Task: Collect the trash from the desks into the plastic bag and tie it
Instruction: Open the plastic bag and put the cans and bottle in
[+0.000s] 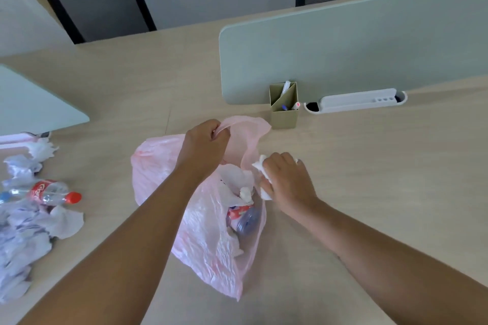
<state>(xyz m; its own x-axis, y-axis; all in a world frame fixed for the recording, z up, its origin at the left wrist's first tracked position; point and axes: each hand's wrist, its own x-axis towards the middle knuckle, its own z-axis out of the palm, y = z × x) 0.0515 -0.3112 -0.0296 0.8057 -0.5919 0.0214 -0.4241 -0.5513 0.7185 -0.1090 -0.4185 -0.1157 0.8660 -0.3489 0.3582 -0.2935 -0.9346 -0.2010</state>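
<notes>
Grips one handle loop of the thin, translucent pink plastic bag (pixel 158 166) in the left hand (pixel 204 148), clenched tight round the loop at the bag's far edge, lifting that side so the mouth gapes open. Clutches a crumpled white tissue (pixel 265 192) in the right hand (pixel 286 179), curled firmly round it, right at the bag's open rim on its right side. Rests the bag itself on the light wooden desk (pixel 369 179).

Inside the bag: crumpled white paper and a plastic bottle with a red label (pixel 241 215).

Well to the bag's left: a clear plastic bottle with red label and red cap (pixel 50 192), lying on its side amid a heap of crumpled white tissues (pixel 23 232).

Just beyond the bag, to its far right: a square olive-beige pen holder (pixel 284 113) with pens in it, standing against a pale green divider panel (pixel 343 55).
</notes>
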